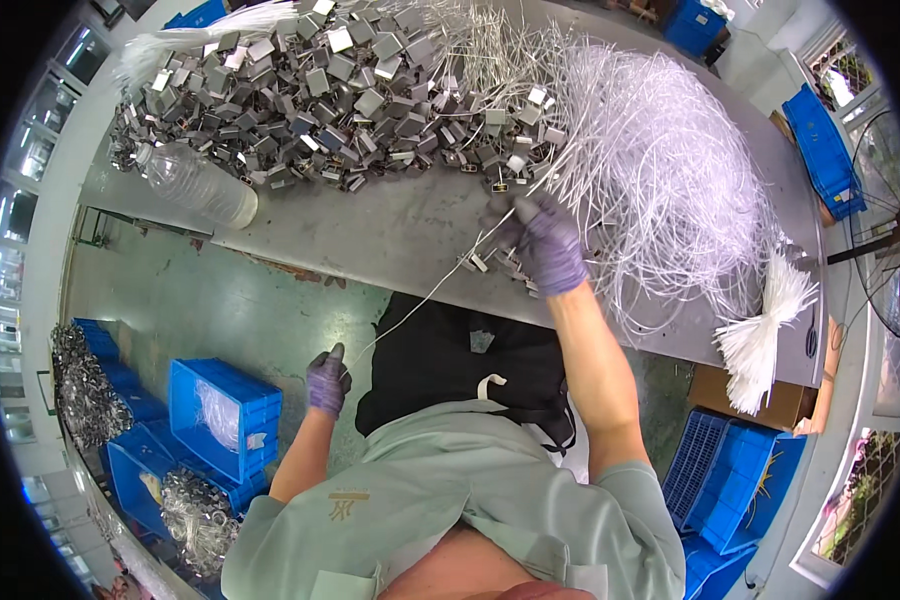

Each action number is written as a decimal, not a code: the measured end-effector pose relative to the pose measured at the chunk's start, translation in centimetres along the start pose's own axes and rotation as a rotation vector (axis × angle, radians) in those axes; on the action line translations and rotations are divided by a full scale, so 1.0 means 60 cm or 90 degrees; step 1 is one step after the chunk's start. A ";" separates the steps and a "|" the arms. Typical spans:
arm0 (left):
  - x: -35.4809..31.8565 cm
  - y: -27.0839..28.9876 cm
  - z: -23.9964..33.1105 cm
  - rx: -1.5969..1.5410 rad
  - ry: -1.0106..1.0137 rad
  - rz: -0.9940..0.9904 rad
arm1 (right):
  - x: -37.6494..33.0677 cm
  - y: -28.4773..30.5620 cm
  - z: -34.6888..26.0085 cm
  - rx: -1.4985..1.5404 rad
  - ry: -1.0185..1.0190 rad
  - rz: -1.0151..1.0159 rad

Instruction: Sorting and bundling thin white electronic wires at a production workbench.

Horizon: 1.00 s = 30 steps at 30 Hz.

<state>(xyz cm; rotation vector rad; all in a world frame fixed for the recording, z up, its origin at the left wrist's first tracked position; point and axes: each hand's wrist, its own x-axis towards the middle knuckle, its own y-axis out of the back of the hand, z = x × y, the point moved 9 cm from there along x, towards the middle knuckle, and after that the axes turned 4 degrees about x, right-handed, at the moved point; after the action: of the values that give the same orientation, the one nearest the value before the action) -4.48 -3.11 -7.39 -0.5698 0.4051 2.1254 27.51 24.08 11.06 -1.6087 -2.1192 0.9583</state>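
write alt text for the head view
A thin strand runs from a gloved right hand over a grey table to the gloved left hand beyond its edge. On the table lie a heap of grey blocks, a tangle of pale strands and a clear bottle.

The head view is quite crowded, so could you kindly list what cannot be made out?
Right hand: head view, fingertips blurred.
Left hand: head view, palm hidden by curled fingers.
Wire: head view, left end too thin to trace.
Table under blocks: head view, covered by them.
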 end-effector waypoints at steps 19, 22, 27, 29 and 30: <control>-0.088 -0.193 0.155 0.093 -0.238 -0.491 | -0.051 -0.012 -0.060 -0.283 0.113 -0.071; -0.084 -0.190 0.165 -0.028 -0.240 -0.494 | -0.045 -0.019 -0.045 -0.359 0.061 -0.104; -0.074 -0.208 0.162 0.071 -0.168 -0.542 | -0.042 -0.034 -0.033 -0.293 0.047 -0.132; -0.070 -0.211 0.157 0.090 -0.131 -0.537 | -0.045 -0.041 -0.020 -0.288 0.038 -0.132; -0.066 -0.213 0.149 0.208 -0.129 -0.535 | -0.047 -0.046 0.001 -0.354 -0.013 -0.136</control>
<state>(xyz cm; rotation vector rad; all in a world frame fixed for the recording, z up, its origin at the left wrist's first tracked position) 5.79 5.72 1.23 -0.2550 0.3120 1.2586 26.36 21.04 13.27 -1.5436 -2.6623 0.3295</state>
